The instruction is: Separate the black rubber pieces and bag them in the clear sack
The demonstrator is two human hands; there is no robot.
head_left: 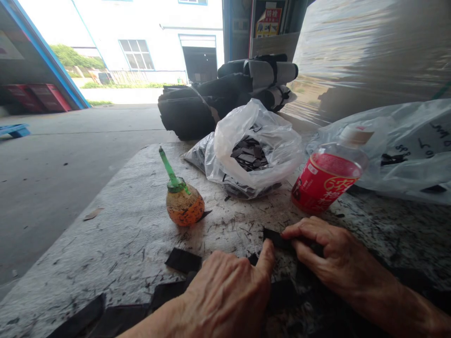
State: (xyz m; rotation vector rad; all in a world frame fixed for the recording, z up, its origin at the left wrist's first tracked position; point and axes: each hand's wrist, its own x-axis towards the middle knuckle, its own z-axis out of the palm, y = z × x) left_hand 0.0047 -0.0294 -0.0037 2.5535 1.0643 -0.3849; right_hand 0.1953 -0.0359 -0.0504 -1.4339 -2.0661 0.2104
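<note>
A small flat black strip (275,238) lies between my two hands, just above the littered tabletop. My right hand (331,251) is closed, pinching the right end of this strip between thumb and fingers; a dark part also shows under its fingers. My left hand (227,286) has its thumb tip against the strip's left end. Its other fingers curl downward, and their tips are hidden. Close to the left hand lies a loose black piece (183,260), and more black pieces (120,319) lie along the near edge, partly covered by my forearm.
An orange-bottomed container with a green spout (185,206) stands ahead of my left hand. Beyond are an open plastic bag (225,164) of black pieces and a tilted red-labelled bottle (326,180). Another plastic bag (405,131) lies right; black rolls (190,112) sit behind.
</note>
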